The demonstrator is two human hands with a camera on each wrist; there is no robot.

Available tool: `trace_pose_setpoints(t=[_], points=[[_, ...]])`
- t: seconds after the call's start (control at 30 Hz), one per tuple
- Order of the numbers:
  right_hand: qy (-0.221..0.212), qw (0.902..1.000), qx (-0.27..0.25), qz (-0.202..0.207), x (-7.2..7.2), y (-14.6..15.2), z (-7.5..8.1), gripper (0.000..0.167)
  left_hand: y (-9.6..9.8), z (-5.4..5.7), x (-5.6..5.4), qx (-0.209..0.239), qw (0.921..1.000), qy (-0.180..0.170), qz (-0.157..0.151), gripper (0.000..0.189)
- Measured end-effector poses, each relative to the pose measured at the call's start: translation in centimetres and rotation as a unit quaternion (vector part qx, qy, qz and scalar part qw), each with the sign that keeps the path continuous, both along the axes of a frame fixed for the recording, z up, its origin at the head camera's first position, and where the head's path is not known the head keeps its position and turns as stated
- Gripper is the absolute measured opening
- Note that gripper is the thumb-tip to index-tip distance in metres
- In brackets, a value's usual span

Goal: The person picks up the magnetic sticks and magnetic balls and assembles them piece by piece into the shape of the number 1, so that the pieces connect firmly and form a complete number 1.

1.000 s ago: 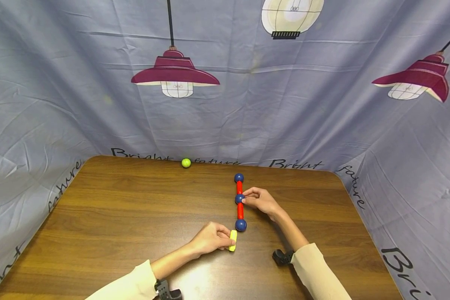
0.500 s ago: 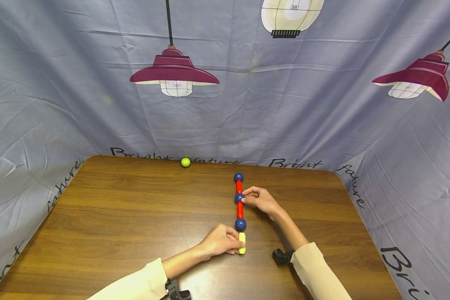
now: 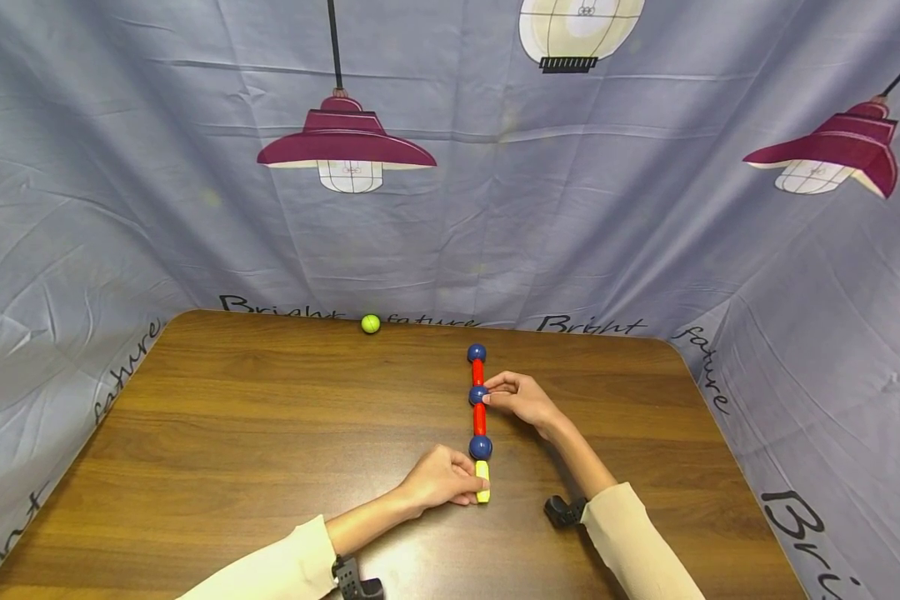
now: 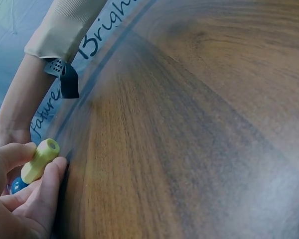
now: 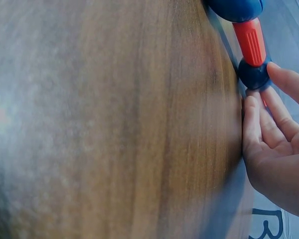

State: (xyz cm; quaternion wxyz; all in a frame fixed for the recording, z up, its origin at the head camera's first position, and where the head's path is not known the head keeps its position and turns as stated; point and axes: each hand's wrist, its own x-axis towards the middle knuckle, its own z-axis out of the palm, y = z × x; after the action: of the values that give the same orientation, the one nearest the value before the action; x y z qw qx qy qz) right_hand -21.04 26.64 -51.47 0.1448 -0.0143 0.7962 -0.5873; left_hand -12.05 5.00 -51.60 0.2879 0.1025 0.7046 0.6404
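Three blue balls joined by two red rods form a straight line on the wooden table, running away from me. My right hand [image 3: 521,402] pinches the middle blue ball [image 3: 478,395] between thumb and fingers; the right wrist view shows that ball [image 5: 253,74] with a red rod [image 5: 250,42] above it. My left hand [image 3: 438,479] pinches a short yellow rod [image 3: 482,483], its far end right at the nearest blue ball [image 3: 481,447] and in line with the chain. In the left wrist view the yellow rod [image 4: 40,160] shows a round socket in its free end.
A yellow-green tennis ball [image 3: 371,323] sits at the table's back edge, left of the chain. Grey-blue printed curtains [image 3: 450,225] hang behind and beside the wooden table [image 3: 270,417]. Each forearm wears a black wrist strap.
My left hand has moved right with the yellow rod, then slightly forward, bringing the rod's end up to the nearest blue ball. The right hand keeps its hold on the middle ball.
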Motion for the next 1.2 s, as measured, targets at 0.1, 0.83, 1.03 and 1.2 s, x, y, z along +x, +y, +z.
trace_pose_setpoints(t=[0.1, 0.83, 1.03, 1.2], points=[[-0.002, 1.0000, 0.003, -0.001, 0.01, -0.01, 0.03, 0.030, 0.04, -0.02, -0.08, -0.003, 1.0000, 0.007, 0.001, 0.013], [0.001, 1.0000, -0.007, -0.001, 0.00, -0.04, 0.01, 0.028, 0.09, -0.01, -0.50, -0.009, 0.9998, 0.015, 0.006, 0.015], [-0.002, 1.0000, -0.003, -0.003, -0.08, -0.03, -0.12, 0.030, -0.17, 0.24, -0.55, -0.005, 0.9999, 0.008, 0.006, 0.015], [-0.001, 1.0000, -0.001, -0.006, -0.14, -0.01, -0.20, 0.031, -0.47, 0.07, -0.83, 0.002, 1.0000, 0.002, 0.003, 0.013]])
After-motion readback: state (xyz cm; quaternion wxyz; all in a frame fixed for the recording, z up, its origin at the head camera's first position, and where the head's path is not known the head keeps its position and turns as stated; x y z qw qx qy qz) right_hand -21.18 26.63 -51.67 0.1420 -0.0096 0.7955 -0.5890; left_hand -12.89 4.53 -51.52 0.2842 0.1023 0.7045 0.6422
